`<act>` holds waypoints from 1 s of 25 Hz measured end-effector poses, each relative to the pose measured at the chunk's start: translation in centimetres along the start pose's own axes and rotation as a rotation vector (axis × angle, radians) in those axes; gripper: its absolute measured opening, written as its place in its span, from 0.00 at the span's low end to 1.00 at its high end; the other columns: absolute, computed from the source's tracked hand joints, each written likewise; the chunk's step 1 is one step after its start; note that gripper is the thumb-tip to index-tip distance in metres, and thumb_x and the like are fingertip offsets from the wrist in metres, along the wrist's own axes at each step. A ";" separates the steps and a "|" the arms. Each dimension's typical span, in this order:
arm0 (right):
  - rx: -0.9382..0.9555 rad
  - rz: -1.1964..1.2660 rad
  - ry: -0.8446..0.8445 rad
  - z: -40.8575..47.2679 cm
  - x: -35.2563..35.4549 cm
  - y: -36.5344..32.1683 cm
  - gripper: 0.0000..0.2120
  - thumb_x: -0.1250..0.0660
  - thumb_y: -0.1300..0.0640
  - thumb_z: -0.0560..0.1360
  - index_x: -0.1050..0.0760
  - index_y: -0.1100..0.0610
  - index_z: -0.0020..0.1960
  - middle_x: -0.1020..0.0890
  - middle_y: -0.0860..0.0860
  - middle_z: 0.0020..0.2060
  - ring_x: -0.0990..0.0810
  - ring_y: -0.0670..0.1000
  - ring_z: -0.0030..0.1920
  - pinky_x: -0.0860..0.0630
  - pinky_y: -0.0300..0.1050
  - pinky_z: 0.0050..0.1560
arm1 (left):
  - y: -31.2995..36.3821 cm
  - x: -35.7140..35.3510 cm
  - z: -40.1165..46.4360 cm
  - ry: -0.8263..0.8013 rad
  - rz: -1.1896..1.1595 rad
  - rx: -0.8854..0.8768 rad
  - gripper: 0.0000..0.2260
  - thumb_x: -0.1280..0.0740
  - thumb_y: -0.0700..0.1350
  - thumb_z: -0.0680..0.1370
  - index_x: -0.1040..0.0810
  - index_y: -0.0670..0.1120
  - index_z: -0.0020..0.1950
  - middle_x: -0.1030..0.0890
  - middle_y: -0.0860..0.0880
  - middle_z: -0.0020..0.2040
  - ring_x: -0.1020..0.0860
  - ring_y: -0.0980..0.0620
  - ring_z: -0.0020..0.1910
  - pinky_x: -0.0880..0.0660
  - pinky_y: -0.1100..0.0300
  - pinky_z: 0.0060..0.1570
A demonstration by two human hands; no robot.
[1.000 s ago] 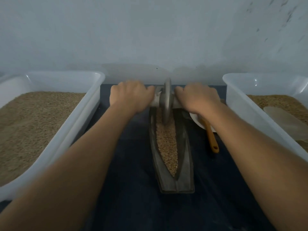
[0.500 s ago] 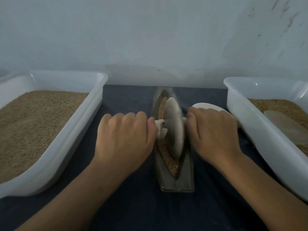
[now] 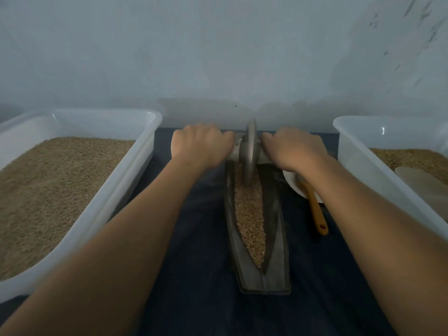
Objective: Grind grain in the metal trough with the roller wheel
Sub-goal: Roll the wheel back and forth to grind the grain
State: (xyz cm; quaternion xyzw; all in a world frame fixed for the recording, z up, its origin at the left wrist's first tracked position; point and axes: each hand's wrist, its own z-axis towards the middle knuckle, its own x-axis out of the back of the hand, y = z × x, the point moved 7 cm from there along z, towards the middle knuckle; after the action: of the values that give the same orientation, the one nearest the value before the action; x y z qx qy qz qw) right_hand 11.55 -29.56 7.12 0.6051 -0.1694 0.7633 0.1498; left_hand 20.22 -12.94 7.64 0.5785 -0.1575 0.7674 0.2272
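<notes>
both hands, left hand [image 3: 202,146] and right hand [image 3: 293,147], hold the roller wheel [image 3: 249,154] handles at the far end of the metal trough [image 3: 276,238] of grain [image 3: 249,219].

Plain pale blue-grey wall [image 3: 218,49] fills the upper half; dark scuff marks [image 3: 421,27] scattered at its upper right; a lighter patched band [image 3: 201,112] runs along its base; dark navy cloth [image 3: 198,275] covers the work surface up to the wall; light dim, cool, with soft shadows.

Two grain-filled white tubs [image 3: 135,170] [image 3: 358,166], white dish [image 3: 292,183], orange-handled utensil [image 3: 317,214].
</notes>
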 end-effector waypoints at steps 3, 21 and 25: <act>0.108 -0.107 0.289 -5.1 1.8 -1.5 0.27 0.62 0.41 0.79 0.32 0.51 0.32 0.31 0.49 0.28 0.36 0.51 0.28 0.43 0.46 0.32 | 0.0 -0.2 -5.6 0.125 0.151 -0.196 0.10 0.47 0.49 0.84 0.29 0.48 0.49 0.28 0.49 0.41 0.24 0.42 0.41 0.33 0.52 0.38; 0.097 -0.119 0.100 0.3 1.0 -1.9 0.26 0.54 0.40 0.83 0.30 0.52 0.36 0.28 0.53 0.33 0.27 0.55 0.36 0.30 0.51 0.42 | -1.0 -1.8 -1.5 -0.023 0.045 -0.085 0.15 0.50 0.53 0.81 0.27 0.48 0.53 0.23 0.43 0.50 0.25 0.39 0.48 0.34 0.49 0.45; 0.113 -0.119 0.194 -5.6 1.2 -1.0 0.23 0.54 0.46 0.83 0.34 0.50 0.34 0.28 0.50 0.32 0.27 0.55 0.36 0.32 0.50 0.40 | 1.1 0.6 -7.4 0.219 0.178 -0.265 0.10 0.44 0.44 0.83 0.28 0.46 0.44 0.32 0.51 0.35 0.29 0.47 0.33 0.37 0.54 0.33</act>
State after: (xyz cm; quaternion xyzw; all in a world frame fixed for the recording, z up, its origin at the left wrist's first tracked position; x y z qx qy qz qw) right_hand 6.79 -26.18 7.22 0.5447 -0.0745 0.8166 0.1759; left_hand 13.48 -10.08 6.14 0.4404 -0.2819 0.8154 0.2485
